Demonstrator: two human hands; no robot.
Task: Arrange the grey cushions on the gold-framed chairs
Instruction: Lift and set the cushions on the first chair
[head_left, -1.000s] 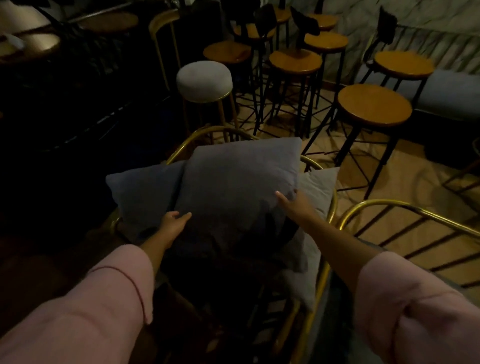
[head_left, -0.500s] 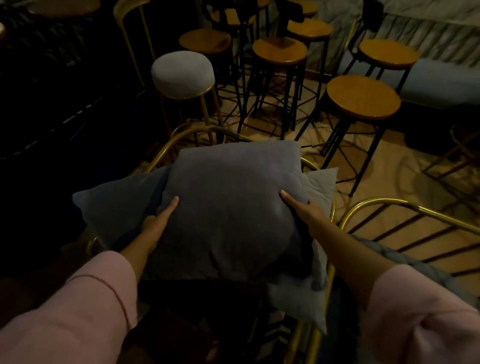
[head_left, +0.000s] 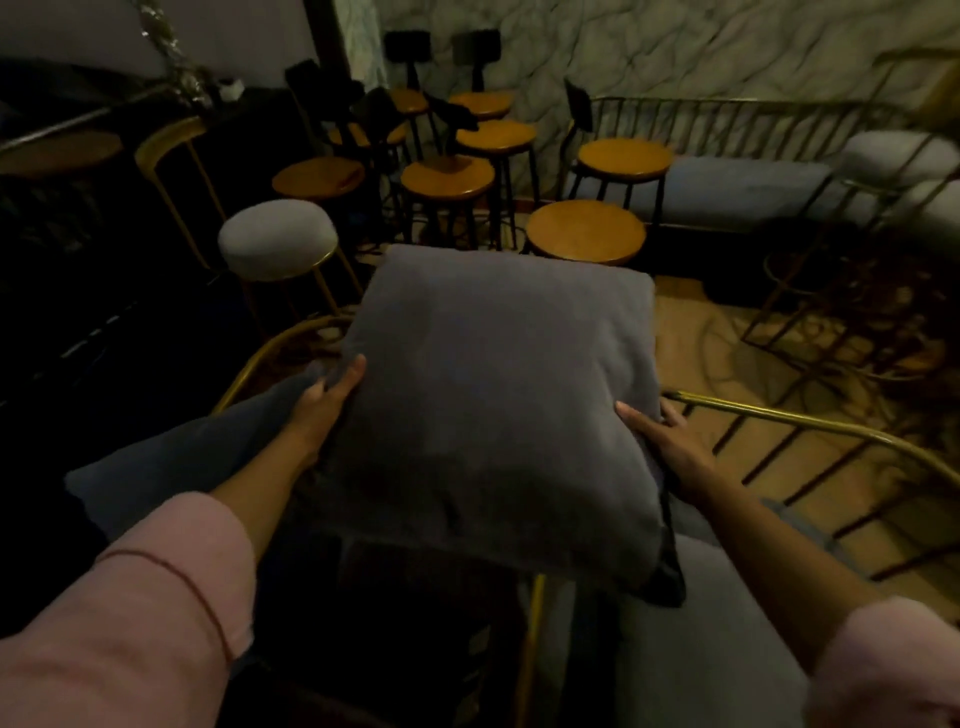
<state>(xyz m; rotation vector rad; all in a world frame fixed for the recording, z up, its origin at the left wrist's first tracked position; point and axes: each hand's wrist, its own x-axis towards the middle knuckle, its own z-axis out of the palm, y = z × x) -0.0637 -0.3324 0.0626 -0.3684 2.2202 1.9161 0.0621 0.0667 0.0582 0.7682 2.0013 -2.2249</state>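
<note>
I have lifted the square grey fabric cushion (head_left: 498, 405) higher; my left hand (head_left: 324, 402) and right hand (head_left: 667, 441) grasp its sides above the curved gold-framed chair (head_left: 270, 353).

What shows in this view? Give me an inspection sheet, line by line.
Surface: gold-framed chair, rail partly hidden.
Job's things: grey cushion held up; second cushion under the left arm.
Clutter: nothing seen.
Grippers: left hand and right hand press the cushion's opposite edges.
Cables: dark strands on the floor, too dim to identify.
Surroundings: white padded stool, wooden stools, marbled wall.
</note>
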